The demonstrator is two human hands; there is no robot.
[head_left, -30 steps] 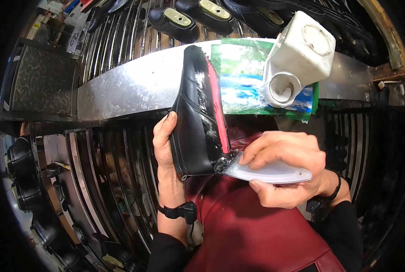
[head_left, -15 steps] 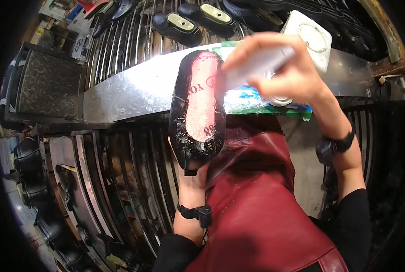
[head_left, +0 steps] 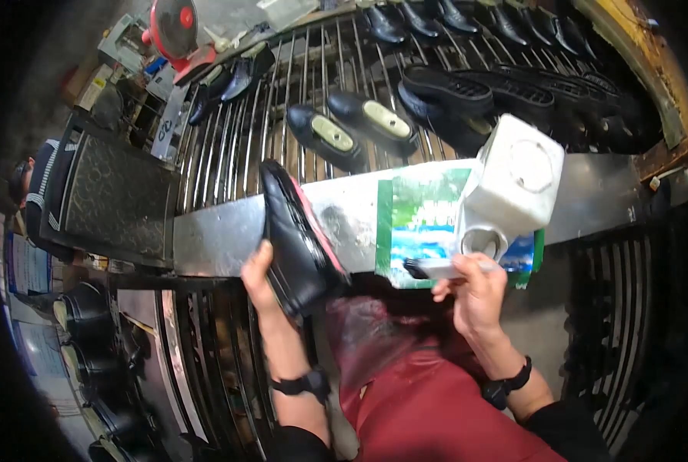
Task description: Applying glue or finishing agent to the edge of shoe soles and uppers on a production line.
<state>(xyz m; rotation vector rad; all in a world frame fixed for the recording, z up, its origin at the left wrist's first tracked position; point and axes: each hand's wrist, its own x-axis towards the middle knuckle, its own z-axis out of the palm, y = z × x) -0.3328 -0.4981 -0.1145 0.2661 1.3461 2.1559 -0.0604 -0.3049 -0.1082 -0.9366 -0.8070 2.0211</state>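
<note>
My left hand (head_left: 259,283) grips a black leather shoe upper (head_left: 292,242) from its left side. The shoe is turned so its smooth side shows, with the pink underside edging facing right; some of my fingers are hidden behind it. In my right hand (head_left: 479,291) is a brush (head_left: 440,269) with a pale handle and dark bristles pointing left. The brush is just below the round opening of a white plastic container (head_left: 513,177). That container rests on a green and blue printed sheet (head_left: 425,204) on the metal ledge (head_left: 221,235).
Two black shoes (head_left: 335,138) with pale insets underneath lie on the bar rack ahead. Black soles (head_left: 505,92) and more shoes (head_left: 452,17) stand farther back. A dark patterned panel (head_left: 117,189) is at left, near a red machine (head_left: 178,35). A red apron (head_left: 429,400) covers my lap.
My left hand has lowered and turned the shoe from pink underside up to sideways, moving left. My right hand has come down beside the container's opening. The view has shifted, showing more of the rack.
</note>
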